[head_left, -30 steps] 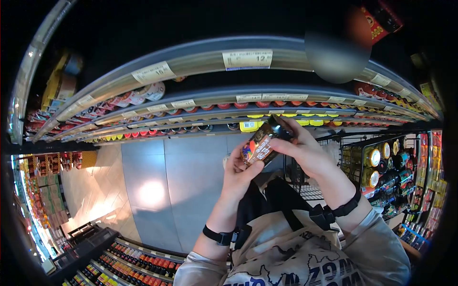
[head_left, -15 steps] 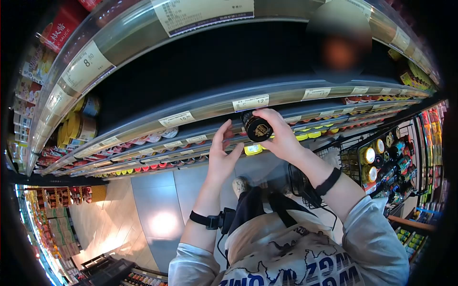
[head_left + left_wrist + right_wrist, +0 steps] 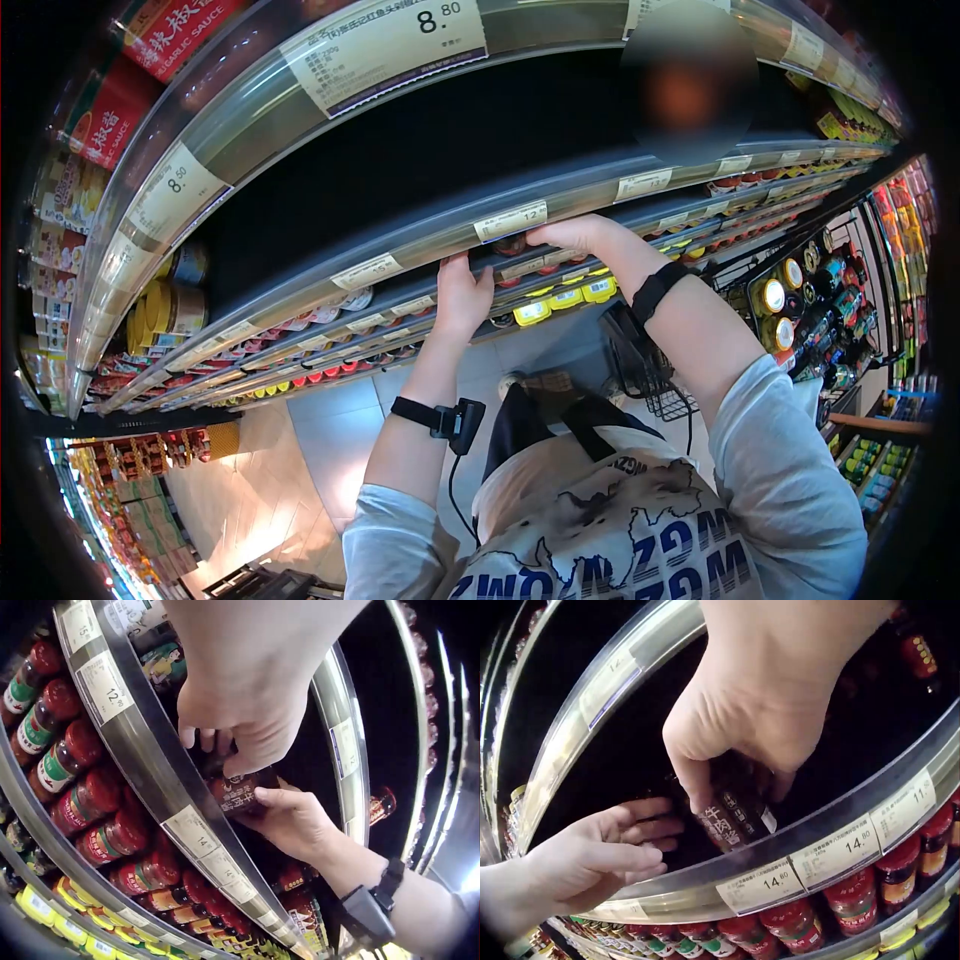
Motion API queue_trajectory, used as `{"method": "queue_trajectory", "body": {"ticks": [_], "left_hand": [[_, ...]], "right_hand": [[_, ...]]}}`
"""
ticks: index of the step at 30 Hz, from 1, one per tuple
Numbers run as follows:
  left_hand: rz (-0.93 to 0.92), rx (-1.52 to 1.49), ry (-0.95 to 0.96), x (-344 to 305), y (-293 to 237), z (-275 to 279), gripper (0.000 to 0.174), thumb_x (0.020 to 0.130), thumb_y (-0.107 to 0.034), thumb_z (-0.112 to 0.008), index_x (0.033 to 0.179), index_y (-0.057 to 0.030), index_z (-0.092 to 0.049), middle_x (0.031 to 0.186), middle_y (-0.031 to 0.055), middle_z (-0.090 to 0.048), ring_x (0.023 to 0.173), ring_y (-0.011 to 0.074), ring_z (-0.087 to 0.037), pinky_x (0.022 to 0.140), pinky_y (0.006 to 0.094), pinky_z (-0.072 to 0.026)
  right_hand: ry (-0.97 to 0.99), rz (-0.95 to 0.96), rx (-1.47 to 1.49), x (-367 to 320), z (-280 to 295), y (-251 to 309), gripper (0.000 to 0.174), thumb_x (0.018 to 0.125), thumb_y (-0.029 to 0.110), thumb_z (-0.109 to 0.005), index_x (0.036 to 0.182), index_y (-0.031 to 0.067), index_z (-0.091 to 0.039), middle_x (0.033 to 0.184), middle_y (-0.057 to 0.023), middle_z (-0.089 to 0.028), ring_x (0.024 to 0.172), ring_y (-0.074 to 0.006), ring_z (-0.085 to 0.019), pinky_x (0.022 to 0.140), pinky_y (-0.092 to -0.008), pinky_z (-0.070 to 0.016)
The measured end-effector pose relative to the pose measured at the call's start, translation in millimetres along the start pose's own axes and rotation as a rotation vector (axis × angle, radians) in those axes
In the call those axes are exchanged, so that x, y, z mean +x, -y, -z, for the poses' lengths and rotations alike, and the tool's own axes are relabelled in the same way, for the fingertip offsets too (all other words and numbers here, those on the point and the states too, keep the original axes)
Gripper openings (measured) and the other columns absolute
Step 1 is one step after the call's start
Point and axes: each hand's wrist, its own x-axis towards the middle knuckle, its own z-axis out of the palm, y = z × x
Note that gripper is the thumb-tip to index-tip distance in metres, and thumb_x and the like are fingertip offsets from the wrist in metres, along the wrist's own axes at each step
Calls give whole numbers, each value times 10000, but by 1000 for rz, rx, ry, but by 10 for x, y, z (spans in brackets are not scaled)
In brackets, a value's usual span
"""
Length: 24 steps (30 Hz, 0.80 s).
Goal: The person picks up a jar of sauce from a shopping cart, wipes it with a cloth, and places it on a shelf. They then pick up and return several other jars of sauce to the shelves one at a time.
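Note:
My right hand [image 3: 742, 720] grips a dark jar of beef sauce [image 3: 731, 817] from above, thumb on one side of the label and fingers on the other. The jar leans just behind the front rail of a dark shelf [image 3: 840, 862], its white lettering facing out. Beside it is my left hand [image 3: 607, 855], fingers loosely extended and apart from the jar in the right wrist view. In the head view both the left hand [image 3: 465, 298] and the right hand [image 3: 580, 232] reach beneath the price-tagged rail, which hides most of the jar.
Red-lidded jars [image 3: 101, 799] stand in rows on the shelf below, with yellow-lidded tubs [image 3: 565, 300] lower down. Price tags [image 3: 515, 220] line the shelf rails. At my right is a wire cart [image 3: 855, 240] holding several jars.
Both hands have moved forward to the shelf, the right carrying the jar in under the rail. The left hand, which held the jar too, has let go of it.

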Motion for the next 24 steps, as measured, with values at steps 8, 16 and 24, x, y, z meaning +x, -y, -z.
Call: {"method": "queue_trajectory", "body": {"ticks": [8, 16, 24], "left_hand": [[-56, -62, 61, 154, -174, 8, 531, 735, -158, -775, 1194, 9, -565, 1136, 191, -636, 1054, 329, -617, 914, 373, -466], [295, -307, 259, 221, -253, 94, 532, 775, -207, -751, 1225, -5, -552, 1214, 199, -589, 1154, 368, -536, 995, 392, -405], [-1, -67, 29, 131, -10, -95, 399, 785, -168, -750, 1109, 13, -606, 1064, 188, -659, 1003, 291, -636, 873, 356, -476]], "right_hand": [[-110, 255, 181, 13, -154, -17, 503, 810, 407, -696, 1175, 66, -636, 1071, -95, -664, 950, -182, -612, 782, -316, -499], [-280, 628, 242, 301, -334, -219, 540, 754, 292, -780, 1205, 52, -605, 1203, -135, -618, 1115, -231, -560, 970, -326, -427], [-485, 716, 129, 166, -355, -435, 551, 801, 250, -744, 1252, 17, -531, 1158, -162, -603, 1099, -247, -550, 952, -345, -432]]}}
